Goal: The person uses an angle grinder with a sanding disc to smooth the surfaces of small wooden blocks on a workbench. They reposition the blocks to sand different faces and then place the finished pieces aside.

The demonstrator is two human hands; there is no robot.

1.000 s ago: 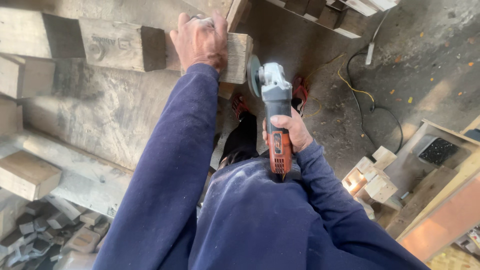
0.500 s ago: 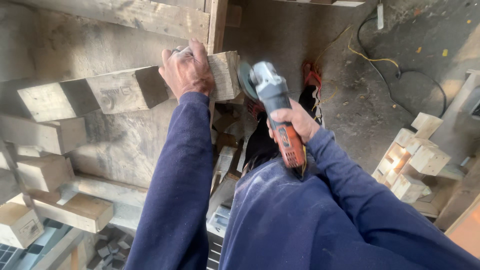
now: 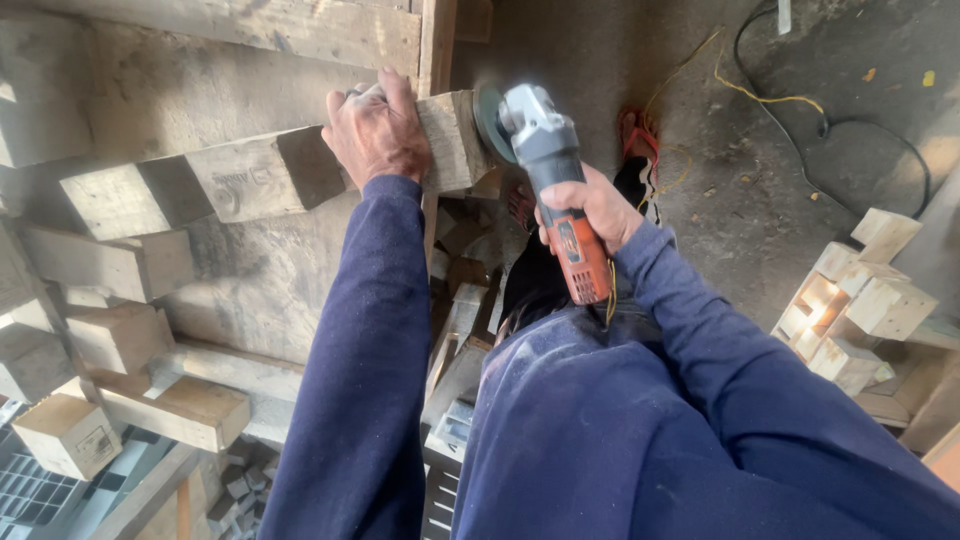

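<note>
far left: loose wood blocks (image 3: 118, 335) stacked and scattered over a worn bench (image 3: 250, 270), one small block (image 3: 68, 434) low at the corner, a longer one (image 3: 185, 410) just beside it. above these, a long beam (image 3: 270, 175) lying across the bench, tilted slightly, its right end jutting past the bench edge. behind it, an upright plank (image 3: 437, 45) near the top.

left hand (image 3: 377, 130) pressed flat on top of the beam near its right end, fingers curled over the far edge, clamping it down; blue sleeve (image 3: 365, 350) running down toward the bottom.

just right of the hand, the beam's cut end (image 3: 452, 140) touching the disc (image 3: 490, 122) of a grinder (image 3: 545, 150). grey metal head up by the wood, orange body (image 3: 580, 255) angled down toward the torso. right hand (image 3: 590, 205) wrapped tight around the grinder's body, fingers closed about the middle of it, thumb on the near side.

below the grinder, a dark gap holding offcuts (image 3: 465, 300), hard to make out in shadow.

right of the tool: dusty concrete floor (image 3: 720, 190), a red thing (image 3: 638, 140) partly hidden behind the hand, a yellow cord (image 3: 745, 92) and a black cable (image 3: 850, 125) looping over the floor. far right, a pile of pale blocks (image 3: 855, 300), some lit by sun, well apart from the work.
</note>
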